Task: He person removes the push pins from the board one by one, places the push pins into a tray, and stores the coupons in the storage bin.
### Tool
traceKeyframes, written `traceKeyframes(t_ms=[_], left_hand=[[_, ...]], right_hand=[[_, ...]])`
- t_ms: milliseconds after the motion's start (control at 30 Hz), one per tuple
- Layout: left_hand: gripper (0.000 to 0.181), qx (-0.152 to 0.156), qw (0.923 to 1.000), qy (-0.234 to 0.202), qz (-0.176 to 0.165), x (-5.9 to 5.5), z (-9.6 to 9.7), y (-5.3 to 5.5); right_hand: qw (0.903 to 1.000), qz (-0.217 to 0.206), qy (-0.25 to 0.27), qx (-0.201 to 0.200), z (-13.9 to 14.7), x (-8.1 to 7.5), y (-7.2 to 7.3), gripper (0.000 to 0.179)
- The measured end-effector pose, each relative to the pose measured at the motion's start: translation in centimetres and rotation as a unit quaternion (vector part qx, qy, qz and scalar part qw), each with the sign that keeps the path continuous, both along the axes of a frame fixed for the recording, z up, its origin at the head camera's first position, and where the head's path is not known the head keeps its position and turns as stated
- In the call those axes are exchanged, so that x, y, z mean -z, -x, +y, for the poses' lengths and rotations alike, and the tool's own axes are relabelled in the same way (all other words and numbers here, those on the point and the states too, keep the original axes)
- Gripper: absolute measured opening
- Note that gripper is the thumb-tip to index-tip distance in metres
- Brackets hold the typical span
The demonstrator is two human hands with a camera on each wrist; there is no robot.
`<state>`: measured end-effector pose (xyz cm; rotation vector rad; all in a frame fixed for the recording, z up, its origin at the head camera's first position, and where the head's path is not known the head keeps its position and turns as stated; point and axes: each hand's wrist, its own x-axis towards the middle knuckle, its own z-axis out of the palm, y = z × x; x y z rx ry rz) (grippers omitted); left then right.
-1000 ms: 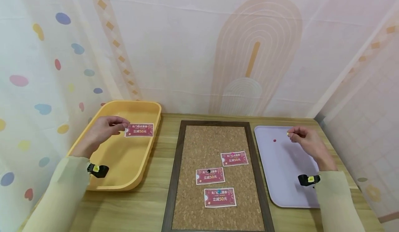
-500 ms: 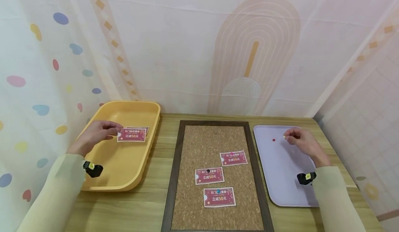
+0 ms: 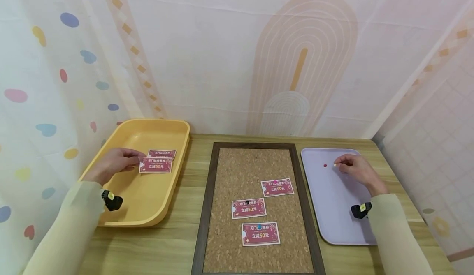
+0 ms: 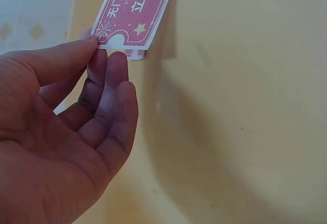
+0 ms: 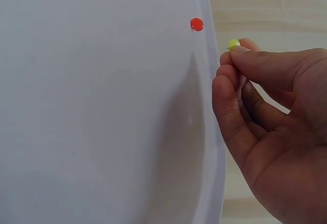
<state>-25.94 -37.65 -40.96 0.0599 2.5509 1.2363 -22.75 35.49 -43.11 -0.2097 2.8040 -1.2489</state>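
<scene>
My left hand (image 3: 117, 165) pinches a magenta paper coupon (image 3: 155, 165) by its left end, above the yellow tray (image 3: 148, 221). Behind it a second coupon (image 3: 162, 153) shows partly in that tray. Over the lavender tray (image 3: 342, 225), my right hand (image 3: 358, 170) holds a small yellow thumbtack (image 5: 233, 43) between thumb and forefinger. A red thumbtack (image 5: 197, 24) lies on the lavender tray, just left of the right fingertips in the head view. Between the trays, three coupons are on the cork board (image 3: 237, 168), bearing a pink, a black and a blue tack.
The cork board has a raised dark wooden frame (image 3: 205, 209) and lies on a wood-grain table (image 3: 174, 242). Patterned curtains (image 3: 207, 61) hang close behind the table and at both sides. Both trays have raised rims.
My left hand has moved slightly left and toward me with its coupon, uncovering more of the coupon behind. My right hand, still pinching the yellow thumbtack, has shifted slightly left toward the red one.
</scene>
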Motion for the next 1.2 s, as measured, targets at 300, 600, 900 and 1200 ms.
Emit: traceKeyframes(t_ms=[300, 600, 900, 1200], left_hand=[[0.039, -0.015, 0.9997, 0.009, -0.017, 0.8, -0.2, 0.4], [0.039, -0.019, 0.9996, 0.013, -0.015, 1.0, 0.0, 0.4], [0.044, -0.001, 0.9991, 0.040, 0.013, 0.5, 0.2, 0.2], [0.048, -0.013, 0.9894, 0.074, 0.124, -2.0, 2.7, -1.1]], right_hand=[[0.9998, -0.015, -0.011, 0.007, -0.1, 0.7, 0.2, 0.012], [0.9994, -0.023, -0.017, 0.017, -0.3, 0.7, 0.1, 0.013], [0.9985, -0.025, -0.047, 0.005, -0.4, 0.4, 0.1, 0.019], [0.9982, -0.030, -0.050, 0.008, -0.4, -0.2, -0.3, 0.027]])
